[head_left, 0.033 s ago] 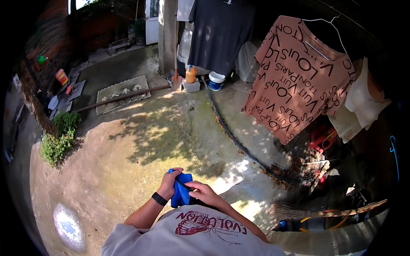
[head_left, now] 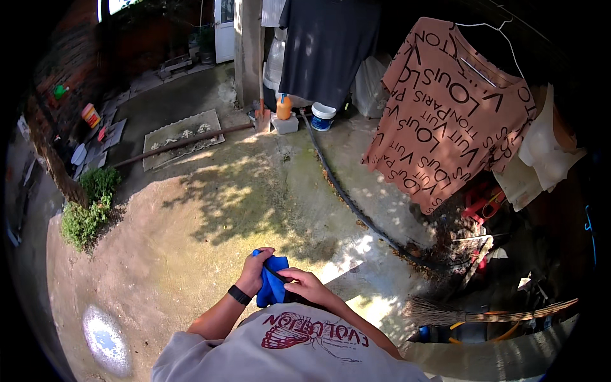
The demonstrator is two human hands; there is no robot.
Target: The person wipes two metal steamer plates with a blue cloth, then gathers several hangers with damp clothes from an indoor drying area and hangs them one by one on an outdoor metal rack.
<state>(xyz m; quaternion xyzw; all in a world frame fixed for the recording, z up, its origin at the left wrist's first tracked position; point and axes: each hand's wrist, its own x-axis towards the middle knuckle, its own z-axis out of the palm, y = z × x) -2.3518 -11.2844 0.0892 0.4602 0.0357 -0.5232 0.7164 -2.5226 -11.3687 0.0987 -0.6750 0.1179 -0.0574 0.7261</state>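
Close in front of my body, both hands are on a piece of blue cloth [head_left: 272,290]. My left hand [head_left: 253,274] is closed round its upper left part, with a dark band on the wrist. A narrow dark strip [head_left: 272,272] runs slantwise across the blue cloth between the hands; what it belongs to cannot be made out. My right hand [head_left: 307,286] has its fingers curled and pinching at the right end of that strip and the cloth. The lower part of the cloth is partly hidden by my printed light shirt [head_left: 286,347].
A black hose [head_left: 347,202] curves over the concrete floor. A printed pink shirt [head_left: 453,114] and a dark shirt [head_left: 328,54] hang ahead. A white-and-blue bucket [head_left: 323,118], orange bottle [head_left: 284,108] and shovel [head_left: 262,118] stand far off. A broom [head_left: 484,316] lies right; a tree trunk [head_left: 54,156] rises left.
The view has shifted very slightly. Both hands keep the same hold on the blue cloth.
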